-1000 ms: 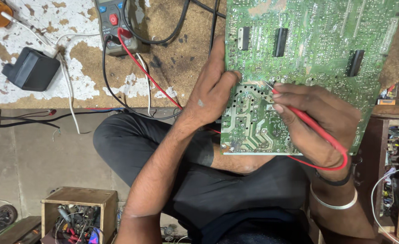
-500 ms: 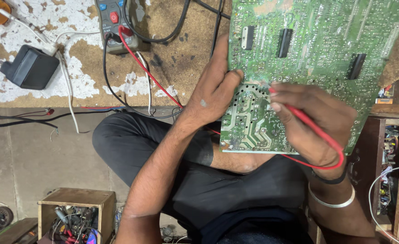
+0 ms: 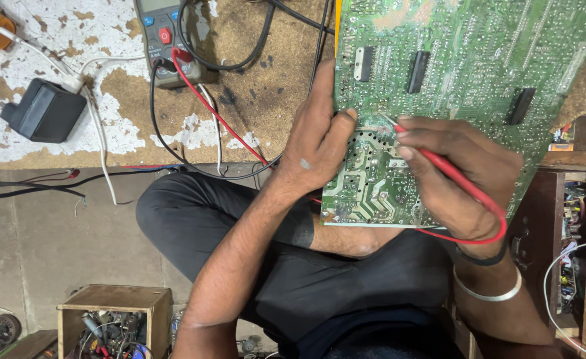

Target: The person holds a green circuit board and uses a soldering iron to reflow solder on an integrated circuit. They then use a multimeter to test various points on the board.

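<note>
- Worn workbench (image 3: 54,40) with flaking white paint, far left; bare floor below.
- Green circuit board (image 3: 466,73) at right, near edge over lap, solder side up.
- Left hand (image 3: 316,143) gripping board's left edge, thumb on top.
- Right hand (image 3: 462,176) fingers pinched on red probe (image 3: 439,166), tip touching board centre.
- Multimeter (image 3: 163,36) far, leads attached.
- Black adapter (image 3: 44,110) at left.

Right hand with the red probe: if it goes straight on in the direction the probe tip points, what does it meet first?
The right hand points the red probe up-left, tip on the green circuit board. Straight on, it would probably first meet the left hand thumb beside the tip; depth is unclear.
</note>
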